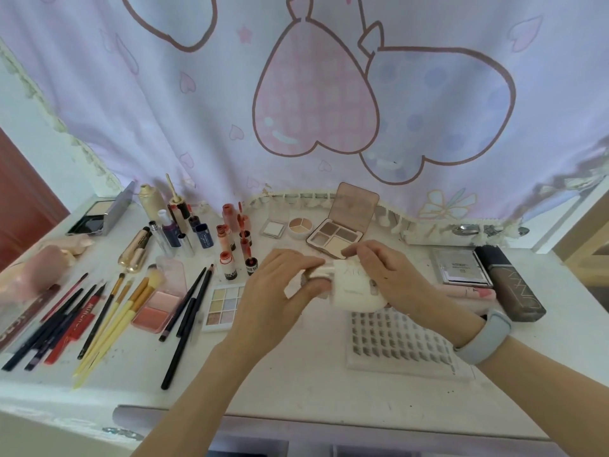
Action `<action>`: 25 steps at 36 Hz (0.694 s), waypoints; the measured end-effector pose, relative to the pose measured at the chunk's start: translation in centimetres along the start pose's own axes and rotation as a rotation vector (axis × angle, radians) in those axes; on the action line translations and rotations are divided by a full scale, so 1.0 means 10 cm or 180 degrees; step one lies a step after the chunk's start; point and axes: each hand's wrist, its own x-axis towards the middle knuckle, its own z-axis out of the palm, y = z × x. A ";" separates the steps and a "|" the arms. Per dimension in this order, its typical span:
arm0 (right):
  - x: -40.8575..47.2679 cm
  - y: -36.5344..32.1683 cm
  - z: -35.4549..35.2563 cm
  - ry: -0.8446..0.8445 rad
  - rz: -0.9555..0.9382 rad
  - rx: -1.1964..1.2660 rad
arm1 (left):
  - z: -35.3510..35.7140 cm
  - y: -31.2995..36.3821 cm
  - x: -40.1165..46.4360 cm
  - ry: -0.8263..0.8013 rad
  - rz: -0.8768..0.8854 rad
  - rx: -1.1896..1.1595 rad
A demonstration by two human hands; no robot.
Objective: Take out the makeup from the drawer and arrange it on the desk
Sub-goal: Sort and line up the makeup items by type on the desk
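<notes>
Both hands met over the middle of the counter [296,384], each with its grip clamped on the same white cushion compact [354,285]. The left hand [276,285] curled its fingers round the compact's left edge, where a pale rounded part showed between the fingertips; whether that was a lid or a puff could not be told. The right hand [389,275] wrapped over the compact's top and right side, and a light blue band [484,338] sat on that wrist. The compact was held just above the counter surface, tilted, in front of the open brown eyeshadow palette [339,232].

Directly below the right hand lay a clear tray of false lash clusters [402,344]. Just left of the left hand lay a small pastel palette [224,305], and beside that an open pink blush compact [158,308] with two black pencils [188,311] between them. Further left, yellow-handled brushes [112,324] and a fan of dark and red pencils [56,328] lay side by side. Behind them stood a cluster of red lip tint bottles [230,245], concealer tubes and a beige foundation bottle [150,201]. A round tri-colour pot [300,227] and a small white square compact [273,228] sat left of the brown palette.

To the right, a silver mirrored compact [461,267] lay beside a dark brown foundation bottle [514,285], which lay on its side. A pink and lilac balloon-print curtain [313,94] hung behind the counter.
</notes>
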 end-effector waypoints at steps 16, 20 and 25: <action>-0.02 0.02 -0.05 -0.0091 0.0217 0.0191 | -0.03 -0.05 -0.09 -0.0646 -0.0276 -0.0009; -0.03 0.04 -0.03 -0.0149 0.0315 0.0241 | 0.01 -0.01 -0.09 -0.0621 -0.0933 -0.0639; -0.02 0.02 -0.05 -0.0101 0.0395 0.0335 | 0.05 0.02 -0.10 -0.0829 -0.0385 -0.0845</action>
